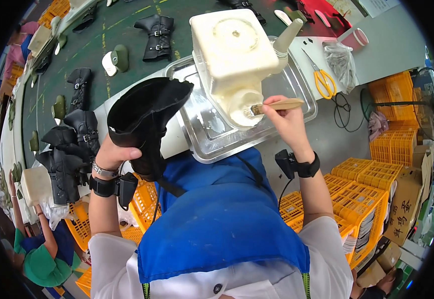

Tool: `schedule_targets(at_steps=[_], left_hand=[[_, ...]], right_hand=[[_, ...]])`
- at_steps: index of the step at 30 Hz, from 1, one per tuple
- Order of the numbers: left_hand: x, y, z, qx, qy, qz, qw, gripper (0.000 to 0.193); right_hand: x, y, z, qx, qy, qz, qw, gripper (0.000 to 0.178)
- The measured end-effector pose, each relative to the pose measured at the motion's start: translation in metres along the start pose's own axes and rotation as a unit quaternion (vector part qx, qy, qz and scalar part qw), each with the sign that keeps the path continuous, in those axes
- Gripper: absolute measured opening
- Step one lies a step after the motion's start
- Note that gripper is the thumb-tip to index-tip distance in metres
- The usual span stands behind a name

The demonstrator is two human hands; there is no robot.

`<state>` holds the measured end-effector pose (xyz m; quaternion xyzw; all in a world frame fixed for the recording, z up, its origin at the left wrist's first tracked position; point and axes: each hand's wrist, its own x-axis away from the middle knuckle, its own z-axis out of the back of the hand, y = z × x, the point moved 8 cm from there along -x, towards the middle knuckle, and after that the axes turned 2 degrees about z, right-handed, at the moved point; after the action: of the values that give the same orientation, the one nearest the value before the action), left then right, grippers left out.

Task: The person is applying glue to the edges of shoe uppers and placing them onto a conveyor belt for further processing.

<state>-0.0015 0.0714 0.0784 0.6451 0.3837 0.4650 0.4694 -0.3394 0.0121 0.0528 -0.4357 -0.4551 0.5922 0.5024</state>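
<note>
Right of centre in the head view, the right hand [289,120] is closed in a pinch on the handle of a wooden brush [293,103], with its bristles at the round mouth of a white container [234,47], just left of the fingertips. The left hand [111,155] grips a black boot [152,123], thumb against the outside; the boot hides its other fingers. Obstructions: the container's body stands beyond the right fingers; other black boots [85,133] are grouped left of the left fingers; orange-handled scissors [325,83] and a plastic bag [340,62] lie beyond and right of the right fingers. Marking: a cardboard box [407,199], well below and right of the right fingers, carries large dark characters. Edges: the raised rim of a metal tray [200,149] passes beneath the right hand; grey floor [347,138] separates it from yellow crates [366,182] at the right.
</note>
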Motion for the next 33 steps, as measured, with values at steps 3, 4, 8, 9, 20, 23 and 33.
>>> schedule_targets(at_steps=[3, 4, 8, 9, 20, 23, 33], left_hand=[[-0.005, -0.001, -0.014, 0.002, -0.044, 0.02, 0.999, 0.085], [-0.006, -0.001, -0.015, 0.001, -0.042, 0.021, 0.999, 0.085], [-0.01, -0.007, -0.034, 0.058, -0.11, 0.045, 0.991, 0.088], [-0.011, -0.013, -0.037, 0.079, -0.125, 0.061, 0.987, 0.089], [-0.019, -0.024, -0.039, 0.122, -0.175, 0.103, 0.971, 0.086], [-0.02, -0.023, -0.035, 0.084, -0.192, 0.129, 0.969, 0.08], [-0.024, -0.019, -0.066, 0.162, -0.255, 0.066, 0.951, 0.098]], right_hand=[[0.002, -0.001, -0.004, 0.062, 0.014, 0.023, 0.998, 0.018], [0.003, -0.003, -0.006, 0.061, 0.013, 0.023, 0.998, 0.018], [0.008, -0.023, -0.009, 0.184, -0.009, 0.06, 0.981, 0.019], [0.01, -0.025, -0.01, 0.201, -0.023, 0.059, 0.978, 0.019], [-0.007, -0.038, -0.025, 0.244, -0.044, 0.105, 0.963, 0.011], [-0.004, -0.04, -0.03, 0.254, -0.051, 0.131, 0.957, 0.009], [0.005, -0.045, -0.016, 0.204, -0.043, 0.1, 0.973, 0.009]])
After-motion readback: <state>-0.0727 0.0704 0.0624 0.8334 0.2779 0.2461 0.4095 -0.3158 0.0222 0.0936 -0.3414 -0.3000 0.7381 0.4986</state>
